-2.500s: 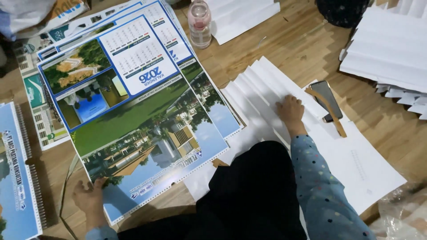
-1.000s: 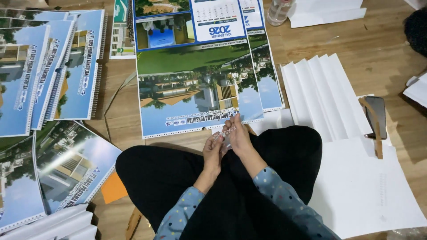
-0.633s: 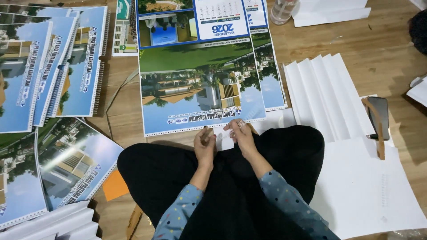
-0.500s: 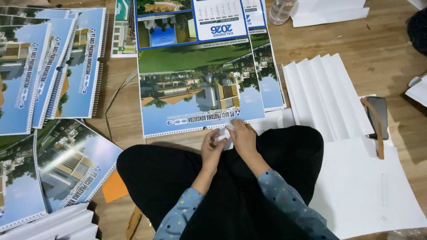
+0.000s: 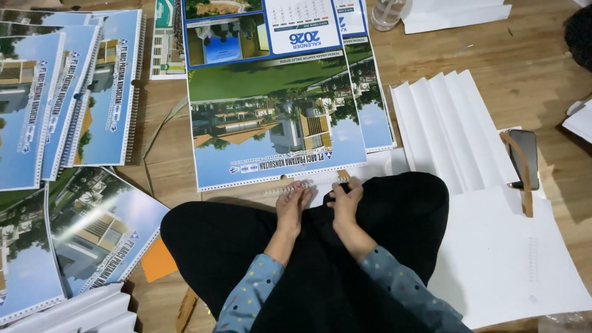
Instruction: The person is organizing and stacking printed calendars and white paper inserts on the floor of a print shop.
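A large wall calendar [image 5: 271, 117] with a landscape photo lies upside down on the wooden floor in front of my crossed legs. Its punched edge faces me. My left hand [image 5: 293, 203] and my right hand [image 5: 344, 198] sit side by side at that edge, both pinching a silver wire spiral binding [image 5: 305, 185] that runs between them just below the calendar's holes. My sleeves are blue with coloured dots.
Bound calendars [image 5: 61, 92] are stacked at the left, more [image 5: 80, 234] at the lower left. Fanned white sheets [image 5: 453, 129] and a large white sheet [image 5: 512, 259] lie right, with a phone [image 5: 524, 157] and a wooden stick [image 5: 519, 172]. A plastic bottle [image 5: 390, 11] stands at the top.
My hands came together at the calendar's near edge and spread slightly apart along the wire spiral. Earlier the right hand was out on the white sheets and the left at the calendar's corner.
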